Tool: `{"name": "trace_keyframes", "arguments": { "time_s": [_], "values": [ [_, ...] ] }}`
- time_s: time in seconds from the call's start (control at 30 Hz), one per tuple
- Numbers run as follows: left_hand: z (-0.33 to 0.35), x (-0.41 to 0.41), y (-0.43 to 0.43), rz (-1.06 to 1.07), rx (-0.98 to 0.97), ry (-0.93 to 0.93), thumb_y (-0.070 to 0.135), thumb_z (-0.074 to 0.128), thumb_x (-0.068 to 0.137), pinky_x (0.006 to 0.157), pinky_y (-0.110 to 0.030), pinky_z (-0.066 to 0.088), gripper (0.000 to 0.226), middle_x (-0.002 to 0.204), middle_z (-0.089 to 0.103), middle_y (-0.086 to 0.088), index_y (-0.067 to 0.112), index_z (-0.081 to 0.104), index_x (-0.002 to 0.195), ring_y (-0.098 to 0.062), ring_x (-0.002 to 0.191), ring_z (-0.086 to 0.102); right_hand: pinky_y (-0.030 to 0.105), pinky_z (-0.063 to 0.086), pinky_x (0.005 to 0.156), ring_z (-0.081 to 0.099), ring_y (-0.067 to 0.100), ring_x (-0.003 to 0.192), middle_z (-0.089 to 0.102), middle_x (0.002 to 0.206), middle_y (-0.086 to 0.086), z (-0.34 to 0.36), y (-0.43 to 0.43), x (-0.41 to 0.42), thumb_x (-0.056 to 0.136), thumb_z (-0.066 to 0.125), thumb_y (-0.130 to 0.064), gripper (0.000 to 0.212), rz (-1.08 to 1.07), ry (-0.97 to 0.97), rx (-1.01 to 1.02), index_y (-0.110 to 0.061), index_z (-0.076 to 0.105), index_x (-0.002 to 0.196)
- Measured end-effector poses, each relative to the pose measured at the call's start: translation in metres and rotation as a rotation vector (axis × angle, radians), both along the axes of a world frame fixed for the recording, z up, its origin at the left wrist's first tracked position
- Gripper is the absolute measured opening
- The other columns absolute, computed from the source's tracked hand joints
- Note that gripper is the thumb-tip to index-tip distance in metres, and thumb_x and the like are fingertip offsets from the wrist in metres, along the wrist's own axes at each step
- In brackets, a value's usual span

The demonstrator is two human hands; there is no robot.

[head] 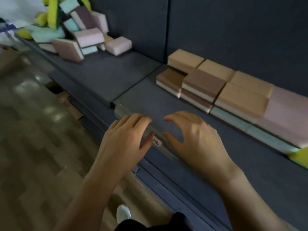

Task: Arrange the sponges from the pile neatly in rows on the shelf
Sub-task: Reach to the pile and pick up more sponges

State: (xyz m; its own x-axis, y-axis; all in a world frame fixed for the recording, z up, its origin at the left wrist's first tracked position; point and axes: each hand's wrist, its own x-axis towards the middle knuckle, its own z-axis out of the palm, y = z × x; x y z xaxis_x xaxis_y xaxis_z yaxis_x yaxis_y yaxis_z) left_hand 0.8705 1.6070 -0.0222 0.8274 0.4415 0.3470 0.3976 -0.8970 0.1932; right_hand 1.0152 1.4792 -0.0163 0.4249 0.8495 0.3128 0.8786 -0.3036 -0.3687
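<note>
status: both grips empty. left grip (126, 135) and right grip (195, 135) hover side by side over the front edge of the shelf (116, 77), fingers loosely curled, nothing held. contact w/ the clear edge strip (121, 110) cannot be confirmed; view is blurred.

sponge pile (80, 30): far left end of shelf, against the back wall. jumbled, several pcs tilted or on edge. colours: pink, teal, yellow-green.

arranged sponges (233, 94): right section, running from the back wall toward the front edge. tan and brown pcs stacked, teal/pink pcs further right. bare shelf lies between pile and rows.

judged step: reach left to the pile for the next pc. many pcs remain unsorted.

hazards:
1. pulling a low pc from the pile may collapse the leaning pcs above it. loose pcs could roll off the front edge to the floor (33, 130).
2. pushing a new pc hard against the stacks may shift the soft foam and break row alignment.
3. pile and rows are well apart, so carrying several pcs per trip raises drop risk.
</note>
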Motion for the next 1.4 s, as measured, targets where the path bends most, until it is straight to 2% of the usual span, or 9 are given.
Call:
{"name": "trace_keyframes", "arguments": {
  "time_s": [0.13,0.33,0.53,0.83,1.03,1.1,1.17,1.3,1.4],
  "values": [
    [0.005,-0.034,0.066,0.023,-0.016,-0.008,0.032,0.064,0.088,0.079,-0.034,0.051,0.032,0.109,0.064,0.004,0.017,0.062,0.117,-0.016,0.096,0.062,0.035,0.053,0.076,0.063,0.019,0.108,0.064,0.119,-0.007,-0.001,0.074,-0.029,0.088,0.070,-0.036,0.036,0.006,-0.020,0.015,-0.023,0.064,0.121],
    [0.016,-0.064,0.170,0.080,0.051,0.004,0.035,0.065,0.087,0.076,-0.031,0.048,0.032,0.109,0.064,0.006,0.020,0.061,0.116,-0.016,0.096,0.063,0.037,0.053,0.080,0.060,0.020,0.112,0.063,0.122,-0.006,0.008,0.179,-0.053,0.088,0.069,-0.036,0.037,0.009,-0.035,0.058,-0.024,0.063,0.123],
    [0.034,-0.050,0.250,0.061,0.023,0.042,0.041,0.054,0.094,0.085,-0.031,0.043,0.042,0.128,0.055,0.006,0.024,0.049,0.132,-0.016,0.114,0.054,0.042,0.050,0.093,0.052,0.020,0.121,0.056,0.133,-0.005,0.022,0.268,-0.030,0.092,0.062,-0.038,0.042,0.019,-0.040,0.004,-0.025,0.056,0.131],
    [0.033,-0.014,0.309,0.044,-0.038,0.036,0.040,0.056,0.092,0.085,-0.031,0.044,0.041,0.126,0.054,0.007,0.027,0.050,0.131,-0.016,0.112,0.054,0.044,0.045,0.099,0.048,0.025,0.125,0.049,0.140,0.003,0.023,0.358,0.034,0.090,0.064,-0.030,0.052,0.035,-0.080,-0.193,-0.021,0.048,0.138],
    [0.036,0.010,0.341,0.073,-0.027,0.028,0.042,0.055,0.093,0.086,-0.030,0.042,0.040,0.127,0.054,0.009,0.029,0.050,0.131,-0.014,0.114,0.052,0.039,0.029,0.114,0.025,0.022,0.145,0.027,0.158,0.003,0.028,0.399,0.085,0.088,0.065,-0.017,0.072,0.151,-0.065,-0.265,-0.018,0.031,0.151],
    [0.038,0.019,0.350,0.097,-0.011,0.007,0.041,0.055,0.093,0.086,-0.029,0.042,0.039,0.126,0.055,0.008,0.029,0.052,0.130,-0.015,0.113,0.053,0.037,0.019,0.118,0.013,0.022,0.150,0.018,0.162,0.004,0.026,0.413,0.098,0.089,0.063,-0.017,0.076,0.180,-0.069,-0.302,-0.016,0.023,0.154],
    [0.038,0.026,0.359,0.116,0.011,-0.018,0.038,0.058,0.091,0.085,-0.030,0.043,0.037,0.123,0.058,0.006,0.027,0.056,0.126,-0.017,0.110,0.055,0.042,0.015,0.121,0.008,0.023,0.151,0.015,0.163,0.006,0.022,0.430,0.110,0.092,0.062,-0.022,0.076,0.198,-0.089,-0.311,-0.016,0.019,0.155],
    [0.033,0.033,0.374,0.148,0.069,-0.055,0.034,0.063,0.086,0.083,-0.032,0.046,0.033,0.115,0.061,0.004,0.025,0.060,0.118,-0.019,0.103,0.059,0.046,0.014,0.121,0.008,0.025,0.151,0.014,0.164,0.005,0.018,0.454,0.123,0.093,0.062,-0.030,0.081,0.225,-0.081,-0.368,-0.017,0.013,0.157],
    [0.031,0.037,0.386,0.153,0.126,-0.083,0.031,0.064,0.084,0.084,-0.033,0.046,0.032,0.112,0.061,0.001,0.021,0.061,0.115,-0.020,0.102,0.059,0.043,0.032,0.108,0.033,0.030,0.138,0.036,0.148,0.006,0.011,0.460,0.129,0.086,0.065,-0.023,0.073,0.219,-0.116,-0.390,-0.014,0.030,0.149]
  ]
}}
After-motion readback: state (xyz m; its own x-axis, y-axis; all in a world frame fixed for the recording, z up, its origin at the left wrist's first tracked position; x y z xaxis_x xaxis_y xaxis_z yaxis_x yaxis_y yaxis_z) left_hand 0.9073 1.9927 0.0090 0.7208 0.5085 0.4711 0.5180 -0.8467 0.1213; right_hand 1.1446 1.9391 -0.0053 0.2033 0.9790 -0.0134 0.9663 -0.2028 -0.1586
